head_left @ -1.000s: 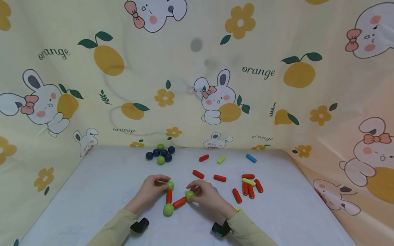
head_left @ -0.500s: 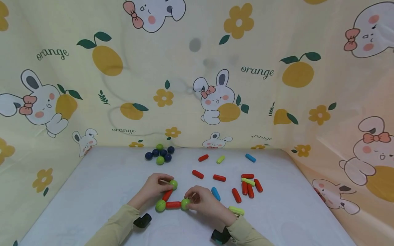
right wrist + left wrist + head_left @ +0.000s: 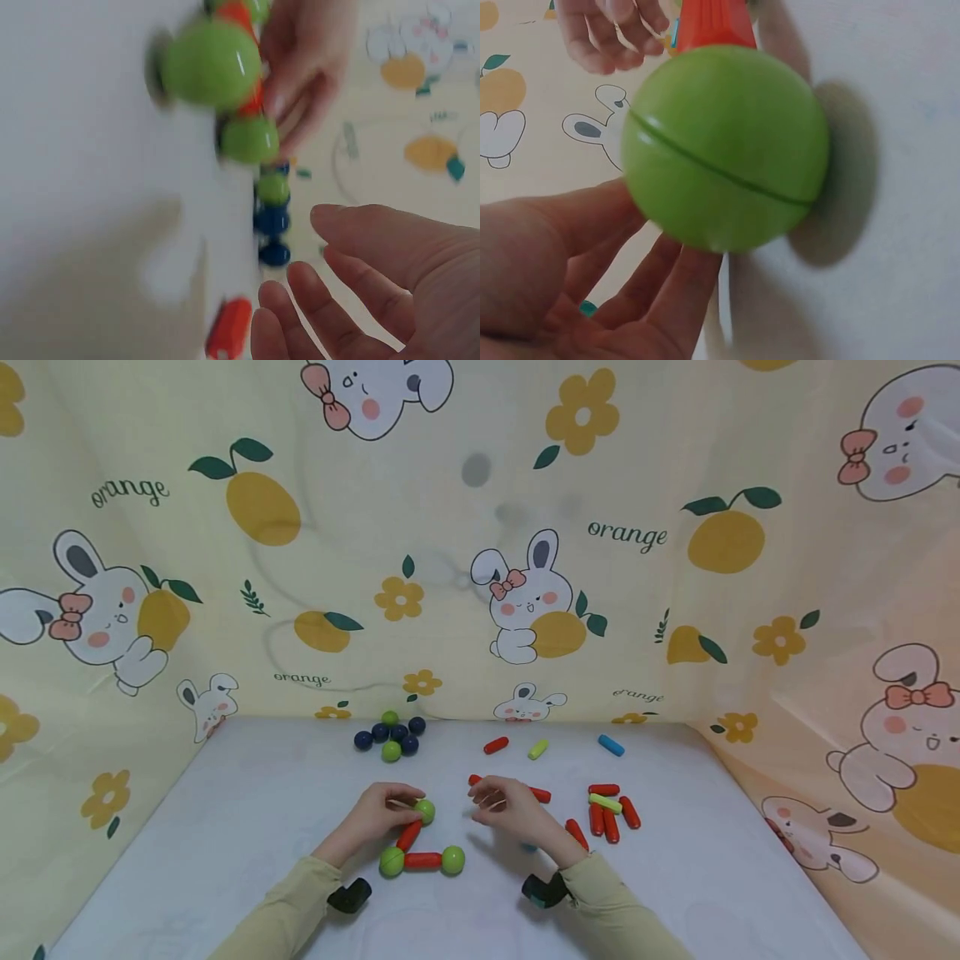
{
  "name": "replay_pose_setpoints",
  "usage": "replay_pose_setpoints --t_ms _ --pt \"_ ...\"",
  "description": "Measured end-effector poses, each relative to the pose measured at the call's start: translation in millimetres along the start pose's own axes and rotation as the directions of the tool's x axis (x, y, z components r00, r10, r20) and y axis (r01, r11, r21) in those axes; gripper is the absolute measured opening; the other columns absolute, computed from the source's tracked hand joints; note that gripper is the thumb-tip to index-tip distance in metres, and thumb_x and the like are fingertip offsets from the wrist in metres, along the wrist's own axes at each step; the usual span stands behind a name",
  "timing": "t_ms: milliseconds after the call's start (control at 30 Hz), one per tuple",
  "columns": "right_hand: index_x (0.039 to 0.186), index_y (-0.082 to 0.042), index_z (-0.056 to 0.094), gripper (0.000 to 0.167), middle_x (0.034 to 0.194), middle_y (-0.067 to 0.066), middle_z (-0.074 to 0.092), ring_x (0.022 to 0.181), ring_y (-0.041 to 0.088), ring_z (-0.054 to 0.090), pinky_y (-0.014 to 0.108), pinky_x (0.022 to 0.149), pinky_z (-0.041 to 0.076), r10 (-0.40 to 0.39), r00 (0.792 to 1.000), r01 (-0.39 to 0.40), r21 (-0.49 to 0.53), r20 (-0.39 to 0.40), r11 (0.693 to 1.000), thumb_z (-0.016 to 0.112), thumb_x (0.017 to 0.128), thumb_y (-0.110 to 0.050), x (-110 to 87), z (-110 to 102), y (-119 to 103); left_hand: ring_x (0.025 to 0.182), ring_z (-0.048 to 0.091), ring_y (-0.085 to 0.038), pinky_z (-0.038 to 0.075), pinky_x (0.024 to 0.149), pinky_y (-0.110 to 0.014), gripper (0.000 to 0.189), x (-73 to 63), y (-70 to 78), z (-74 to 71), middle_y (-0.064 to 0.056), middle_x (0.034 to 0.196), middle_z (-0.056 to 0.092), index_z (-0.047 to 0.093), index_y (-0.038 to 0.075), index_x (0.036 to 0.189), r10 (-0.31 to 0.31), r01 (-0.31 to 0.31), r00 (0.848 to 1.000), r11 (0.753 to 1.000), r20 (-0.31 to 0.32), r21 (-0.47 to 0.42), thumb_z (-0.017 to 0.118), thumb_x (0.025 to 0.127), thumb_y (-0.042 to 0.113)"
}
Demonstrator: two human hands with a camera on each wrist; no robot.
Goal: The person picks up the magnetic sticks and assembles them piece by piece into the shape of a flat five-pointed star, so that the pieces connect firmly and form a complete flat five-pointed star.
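Note:
Two red rods and three green balls form a bent chain on the white table. The corner ball (image 3: 392,862) joins a rod (image 3: 423,860) running right to an end ball (image 3: 453,860) and a rod (image 3: 408,836) slanting up to the far ball (image 3: 426,811). My left hand (image 3: 378,817) pinches that far ball. In the left wrist view the corner ball (image 3: 727,150) fills the middle and hides some left fingertips. Right of the chain, my right hand (image 3: 513,810) is held with fingers loosely bent and nothing between them, overlapping red rods behind it.
Dark blue and green balls (image 3: 399,732) cluster at the back left. Red rods and a yellow-green rod (image 3: 605,803) lie grouped at the right. A red rod (image 3: 497,745), a yellow-green rod (image 3: 538,749) and a blue rod (image 3: 611,745) lie farther back. A patterned cloth (image 3: 450,652) rises behind.
The chain has turned and shifted left, its right rod now lying level. My right hand has let go of the right end ball and moved up and right. My left hand keeps the far ball.

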State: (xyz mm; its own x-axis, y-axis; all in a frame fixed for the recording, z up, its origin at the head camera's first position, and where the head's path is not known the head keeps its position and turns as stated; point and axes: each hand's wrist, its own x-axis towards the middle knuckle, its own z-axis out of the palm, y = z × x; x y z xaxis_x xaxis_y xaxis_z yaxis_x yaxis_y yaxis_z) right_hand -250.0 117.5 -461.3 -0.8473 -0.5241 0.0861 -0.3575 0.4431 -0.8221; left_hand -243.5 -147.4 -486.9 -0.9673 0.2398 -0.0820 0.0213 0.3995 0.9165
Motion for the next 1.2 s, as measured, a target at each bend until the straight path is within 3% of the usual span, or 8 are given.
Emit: replay_pose_setpoints --t_ms 167,300,800,900,1033,1200 --pt "0.113 0.000 0.062 0.030 0.108 0.014 0.063 0.098 0.029 0.061 0.037 0.083 0.053 0.065 0.996 -0.067 -0.022 -0.064 0.998 0.071 0.085 -0.005 17.8 -16 12 0.084 0.062 -0.018 0.055 0.073 -0.033 0.030 -2.7 2.6 -1.1 -0.007 0.103 0.066 0.067 0.003 0.114 -0.044 0.044 0.999 0.998 0.015 -0.041 0.072 0.084 0.008" --pt "0.115 0.000 0.062 0.032 0.110 0.014 0.062 0.097 0.027 0.060 0.036 0.083 0.053 0.121 0.990 -0.123 -0.030 -0.071 0.992 0.070 0.085 -0.003 27.8 -21 23 0.083 0.061 -0.018 0.055 0.071 -0.032 0.030 -2.1 0.8 -0.5 -0.007 0.104 0.065 0.067 0.004 0.114 -0.061 0.062 0.998 0.997 0.023 -0.047 0.072 0.085 0.009" --pt "0.114 -0.011 0.063 0.033 0.102 0.002 0.060 0.090 0.022 0.054 0.031 0.075 0.052 0.227 0.973 -0.232 -0.160 -0.048 0.959 0.070 0.083 0.000 45.0 -13 36 0.082 0.061 -0.019 0.055 0.072 -0.031 0.029 -1.6 2.6 -0.9 -0.007 0.105 0.064 0.067 0.006 0.115 -0.090 0.092 0.996 0.994 0.027 -0.060 0.071 0.086 0.010" --pt "0.111 -0.013 0.066 0.030 0.101 0.001 0.061 0.090 0.021 0.054 0.032 0.077 0.051 0.203 0.979 -0.205 -0.169 -0.026 0.964 0.070 0.084 -0.001 46.2 -12 33 0.083 0.061 -0.019 0.055 0.072 -0.031 0.029 -1.4 2.6 -0.5 -0.007 0.104 0.064 0.068 0.006 0.114 -0.093 0.095 0.995 0.994 0.025 -0.057 0.071 0.086 0.010" --pt "0.110 -0.017 0.069 0.029 0.102 -0.004 0.063 0.091 0.018 0.057 0.032 0.080 0.051 0.132 0.988 -0.117 -0.163 0.084 0.980 0.070 0.085 -0.003 49.1 -10 26 0.083 0.061 -0.018 0.055 0.072 -0.031 0.030 -1.4 2.1 -0.4 -0.006 0.104 0.064 0.068 0.007 0.115 -0.094 0.095 0.995 0.994 0.021 -0.051 0.072 0.086 0.011" --pt "0.111 -0.016 0.069 0.029 0.103 -0.007 0.065 0.092 0.013 0.059 0.026 0.081 0.050 0.012 0.979 0.022 -0.161 0.206 0.987 0.069 0.086 -0.003 53.5 -3 24 0.084 0.061 -0.019 0.055 0.073 -0.032 0.030 -0.5 0.4 -0.7 -0.007 0.105 0.064 0.067 0.006 0.115 -0.088 0.089 0.996 0.994 0.028 -0.060 0.072 0.086 0.012"
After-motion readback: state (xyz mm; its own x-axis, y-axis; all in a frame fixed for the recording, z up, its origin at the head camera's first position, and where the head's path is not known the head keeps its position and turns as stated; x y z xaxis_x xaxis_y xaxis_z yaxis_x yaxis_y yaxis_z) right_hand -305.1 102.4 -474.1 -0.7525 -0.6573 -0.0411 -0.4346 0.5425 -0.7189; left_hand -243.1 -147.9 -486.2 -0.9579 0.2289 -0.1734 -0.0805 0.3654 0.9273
